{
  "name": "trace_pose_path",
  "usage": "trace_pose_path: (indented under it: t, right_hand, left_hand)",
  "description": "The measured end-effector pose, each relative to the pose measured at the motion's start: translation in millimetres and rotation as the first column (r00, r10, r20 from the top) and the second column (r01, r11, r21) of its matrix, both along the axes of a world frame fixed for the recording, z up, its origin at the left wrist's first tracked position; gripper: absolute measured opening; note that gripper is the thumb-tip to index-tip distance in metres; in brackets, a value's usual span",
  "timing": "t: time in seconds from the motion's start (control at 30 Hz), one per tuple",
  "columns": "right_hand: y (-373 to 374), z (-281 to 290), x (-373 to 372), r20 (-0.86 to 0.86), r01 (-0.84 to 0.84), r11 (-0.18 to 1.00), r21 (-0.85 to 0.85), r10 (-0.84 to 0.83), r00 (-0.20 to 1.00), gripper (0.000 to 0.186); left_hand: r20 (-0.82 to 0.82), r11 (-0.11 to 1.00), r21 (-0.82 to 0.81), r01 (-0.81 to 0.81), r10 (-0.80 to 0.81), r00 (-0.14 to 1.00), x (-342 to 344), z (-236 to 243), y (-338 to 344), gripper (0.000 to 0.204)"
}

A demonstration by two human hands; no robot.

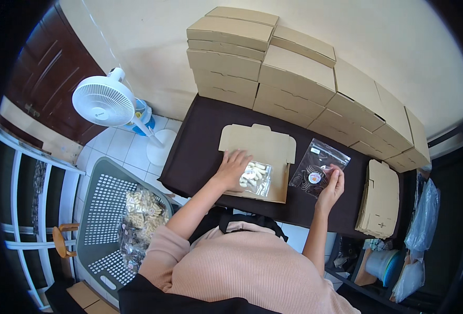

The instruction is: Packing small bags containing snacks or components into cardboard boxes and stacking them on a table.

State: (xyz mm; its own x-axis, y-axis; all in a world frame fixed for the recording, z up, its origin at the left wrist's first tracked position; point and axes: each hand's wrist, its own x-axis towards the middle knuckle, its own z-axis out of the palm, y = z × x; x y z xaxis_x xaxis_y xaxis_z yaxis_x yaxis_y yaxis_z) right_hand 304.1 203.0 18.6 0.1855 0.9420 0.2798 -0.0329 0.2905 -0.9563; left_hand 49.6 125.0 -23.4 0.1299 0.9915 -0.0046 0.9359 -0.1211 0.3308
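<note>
An open cardboard box (257, 141) lies on the dark table in front of me, its lid folded back toward the wall. Inside it rests a clear bag of white pieces (256, 178). My left hand (232, 170) is spread flat over the left side of the box, its palm by the edge of that bag. To the right of the box, my right hand (332, 189) pinches the side of a clear zip bag (324, 155). Dark curved pieces and a round label show through this bag, which is over the tabletop.
Closed cardboard boxes (297, 78) are stacked along the table's back. Flattened boxes (380, 201) lie in a pile at the right end. A grey basket (106, 201) with several filled bags stands at my left, near a white fan (104, 101). Plastic bags (423, 214) hang at far right.
</note>
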Motion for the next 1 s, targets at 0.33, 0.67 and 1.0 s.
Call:
trace_pose_path:
  t: [0.33,0.67,1.0]
  right_hand:
    - [-11.2,-17.1,31.1,-0.064,0.186,0.979,-0.088,-0.192,0.979,0.025]
    - [10.4,-8.7,-2.0,-0.126,-0.04,0.997,-0.065,0.031,0.991,0.025]
    - [41.4,-16.8,-67.4,0.083,-0.674,0.703,-0.228,0.703,0.706,0.023]
  left_hand:
    - [0.394,0.998,-0.044,0.047,-0.026,0.919,-5.8,-12.7,13.9,0.096]
    - [0.553,0.984,0.179,0.022,-0.119,0.825,-3.5,10.4,-4.3,0.104]
    - [0.126,0.971,-0.19,0.144,-0.121,0.985,-12.0,-6.3,1.2,0.089]
